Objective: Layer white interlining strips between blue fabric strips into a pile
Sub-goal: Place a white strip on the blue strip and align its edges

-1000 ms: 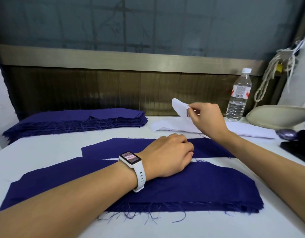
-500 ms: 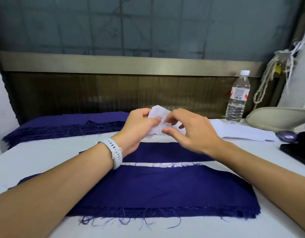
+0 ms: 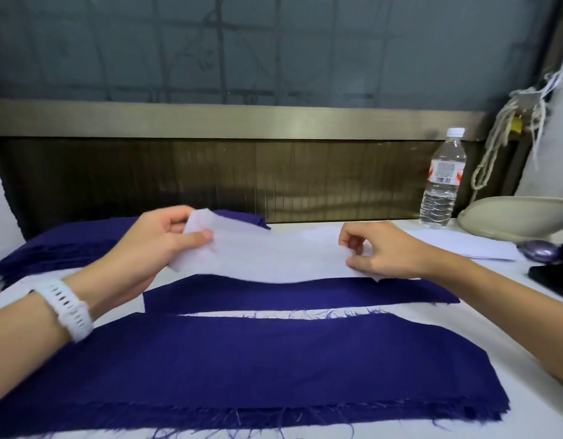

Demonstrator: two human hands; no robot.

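Head view: left hand (image 3: 156, 245) and right hand (image 3: 391, 251) each pinch an end of the white strip (image 3: 274, 258) over a blue strip (image 3: 289, 293); capped bottle (image 3: 441, 185) holds water.

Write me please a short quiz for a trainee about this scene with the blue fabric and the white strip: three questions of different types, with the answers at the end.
1. True or false: the left hand and the right hand both pinch the white interlining strip.
2. How many blue fabric strips lie spread flat in front of the person?
3. Where does the water bottle stand? A. upright at the far right of the table; B. in the left hand; C. on the blue fabric strips.
Key: 1 true; 2 two; 3 A.
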